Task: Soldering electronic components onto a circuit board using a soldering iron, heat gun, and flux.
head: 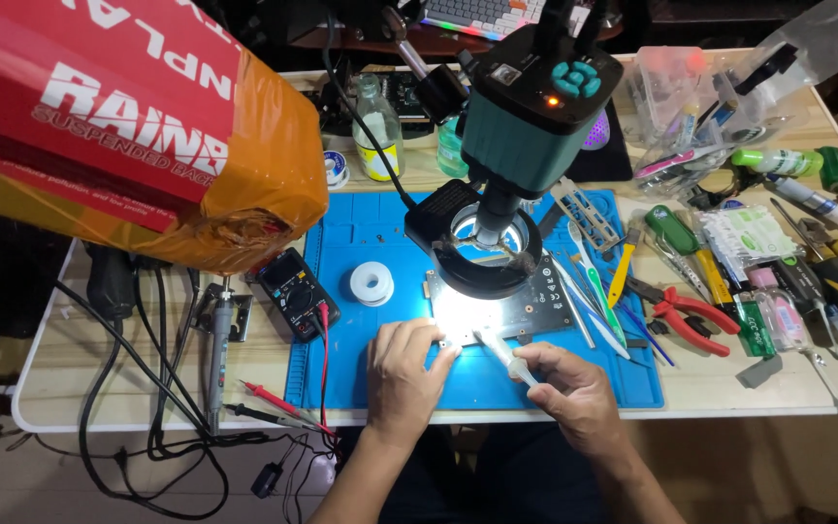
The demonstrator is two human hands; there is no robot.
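You worked at the blue mat (380, 374) under the microscope (526, 107), whose ring light (485, 254) lit the circuit board (526, 311) so the work spot stayed bright. Your left hand (404, 374) lay on the mat, fingers curled down, fingertips pressing the board's near left edge, likely to keep it from sliding. Your right hand (574, 388) was closed around a thin white tool (501, 351) held like a pen, its tip angled up-left onto the lit board. A solder spool (371, 284) sat just left of the board, a multimeter (293, 291) beyond the mat's left edge, and red pliers (686, 315) lay to the right.
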